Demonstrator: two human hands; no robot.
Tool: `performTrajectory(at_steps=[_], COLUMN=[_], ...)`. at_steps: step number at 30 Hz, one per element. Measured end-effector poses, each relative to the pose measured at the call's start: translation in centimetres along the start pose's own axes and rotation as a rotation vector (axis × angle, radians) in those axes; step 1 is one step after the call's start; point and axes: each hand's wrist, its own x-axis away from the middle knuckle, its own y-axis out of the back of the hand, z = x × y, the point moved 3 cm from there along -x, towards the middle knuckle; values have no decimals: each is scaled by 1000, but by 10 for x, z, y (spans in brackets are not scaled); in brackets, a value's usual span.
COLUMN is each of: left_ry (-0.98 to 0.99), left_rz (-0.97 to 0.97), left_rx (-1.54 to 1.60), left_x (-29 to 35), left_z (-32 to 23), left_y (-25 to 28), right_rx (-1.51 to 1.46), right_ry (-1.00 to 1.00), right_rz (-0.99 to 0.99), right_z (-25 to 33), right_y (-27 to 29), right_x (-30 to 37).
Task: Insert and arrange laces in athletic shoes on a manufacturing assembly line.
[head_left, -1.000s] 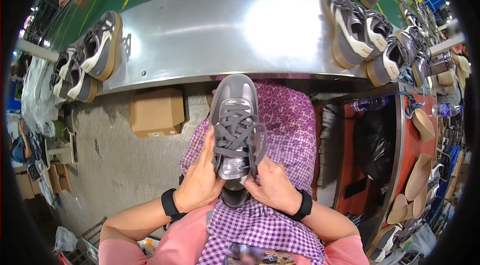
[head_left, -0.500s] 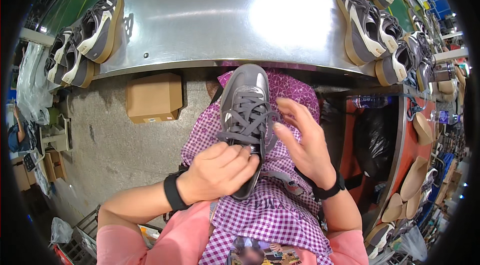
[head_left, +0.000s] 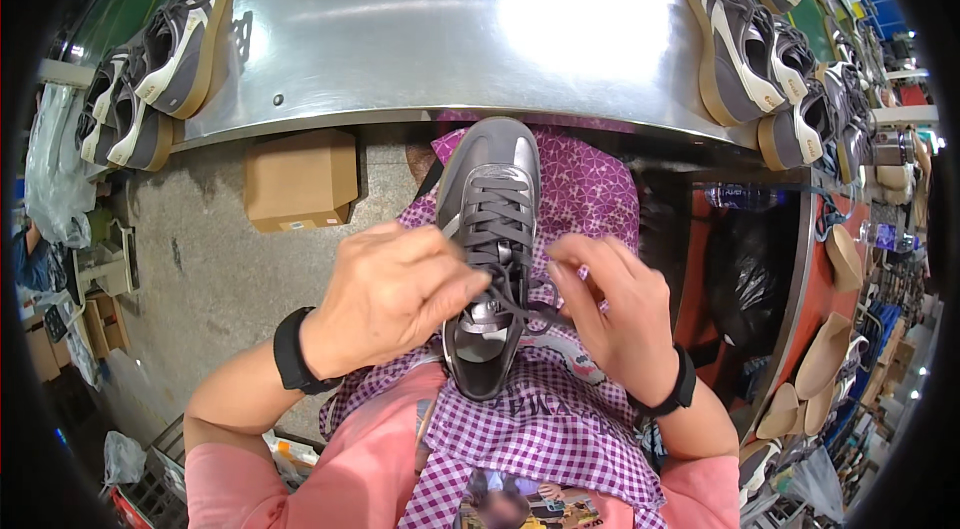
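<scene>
A grey lace-up sneaker rests on my lap, toe pointing away from me, with its opening nearest my body. Dark grey shoelaces cross neatly over its tongue, and their loose ends gather above the opening. My left hand is closed at the shoe's left side, pinching a lace between thumb and fingers. On the right side, my right hand has its fingers curled, with the other lace running to its thumb. Its fingertips are slightly blurred.
A metal bench crosses in front of me. Finished-looking sneakers stand at its left end and right end. A cardboard box sits on the floor beneath. At right is a red shelf unit with a black bag and insoles.
My left hand has lifted off the shoe's tongue and moved left with a lace. My right hand has come down and closed on lace. The laces now lie straighter, and the opening shows.
</scene>
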Motion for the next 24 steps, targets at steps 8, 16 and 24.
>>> performTrajectory(at_steps=[8,16,24], left_ry=[227,341,536], left_rz=[146,-55,138], left_rx=[-148,6,160], left_x=[-23,-2,-11], left_z=[2,3,10], left_y=[-16,-9,-12], right_rx=[519,160,303], right_ry=[376,118,98], right_rz=[95,-153,2], right_z=[7,-7,1], right_y=[-21,-18,-17], right_x=[-32,-21,-16])
